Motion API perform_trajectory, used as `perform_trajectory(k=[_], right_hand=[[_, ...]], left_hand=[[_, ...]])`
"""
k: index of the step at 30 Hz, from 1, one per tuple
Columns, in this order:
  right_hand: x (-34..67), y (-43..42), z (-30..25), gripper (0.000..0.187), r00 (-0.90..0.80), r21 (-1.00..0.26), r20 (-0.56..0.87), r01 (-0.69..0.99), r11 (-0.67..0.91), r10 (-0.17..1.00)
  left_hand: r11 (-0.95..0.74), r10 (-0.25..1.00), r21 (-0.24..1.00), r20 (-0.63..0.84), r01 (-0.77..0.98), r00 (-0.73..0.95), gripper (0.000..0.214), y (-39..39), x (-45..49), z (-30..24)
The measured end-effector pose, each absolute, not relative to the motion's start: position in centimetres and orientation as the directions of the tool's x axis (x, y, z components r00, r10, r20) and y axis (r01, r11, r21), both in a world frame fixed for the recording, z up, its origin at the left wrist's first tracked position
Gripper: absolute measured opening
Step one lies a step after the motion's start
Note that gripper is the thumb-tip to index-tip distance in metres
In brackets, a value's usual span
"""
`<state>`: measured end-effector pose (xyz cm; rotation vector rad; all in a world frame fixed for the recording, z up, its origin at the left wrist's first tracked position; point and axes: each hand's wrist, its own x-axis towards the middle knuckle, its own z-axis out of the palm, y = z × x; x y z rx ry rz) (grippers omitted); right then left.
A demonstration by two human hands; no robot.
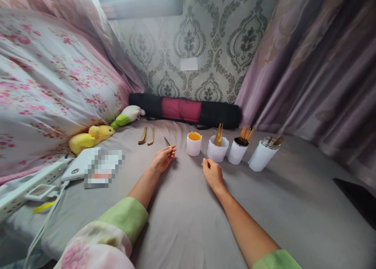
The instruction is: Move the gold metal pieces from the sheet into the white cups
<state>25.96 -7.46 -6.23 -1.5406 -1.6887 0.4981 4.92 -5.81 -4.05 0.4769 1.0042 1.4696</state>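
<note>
My left hand (164,158) pinches a slim, pointed, dark-gold utensil (167,141). Its tip points up and away, and the fingers hide its other end. Curled in a loose fist, my right hand (213,174) rests on the sheet, with nothing showing in it. Just beyond that fist stands a white-wrapped cup (217,153) with gold forks (219,135) upright inside. To its left is a white cup with an orange inside (194,147). Two gold utensils with bent ends (143,136) lie left of my left hand.
Right of the forks stand a white-wrapped container (237,154) of orange sticks and a tilted-looking white jar (262,157) of utensils. A black-and-red bag (182,109) lies along the wall. Plush toys (91,139), a white device (80,163) and a power strip (35,186) are left.
</note>
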Motion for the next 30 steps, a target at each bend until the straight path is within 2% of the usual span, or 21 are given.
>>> perform_trajectory(k=[5, 14, 20, 30], right_hand=[[26.0, -7.6, -6.1, 0.040, 0.034, -0.742, 0.283, 0.642, 0.196, 0.959], [26.1, -7.3, -6.6, 0.042, 0.017, -0.750, 0.287, 0.626, 0.214, 0.958], [26.2, -7.4, -6.4, 0.041, 0.012, -0.762, 0.278, 0.611, 0.213, 0.960], [26.3, -7.4, -6.2, 0.042, -0.020, -0.784, 0.265, 0.578, 0.227, 0.964]], left_hand=[[0.065, 0.962, 0.806, -0.206, -0.588, -0.176, 0.011, -6.8, 6.7, -4.0], [0.023, 0.985, 0.852, -0.108, -0.524, -0.133, 0.023, -9.0, 9.0, -4.2], [-0.014, 0.993, 0.907, -0.037, -0.420, -0.114, 0.030, -10.2, 10.0, -4.6], [-0.123, 0.979, 0.977, 0.091, -0.175, -0.181, 0.024, -10.7, 10.8, -4.9]])
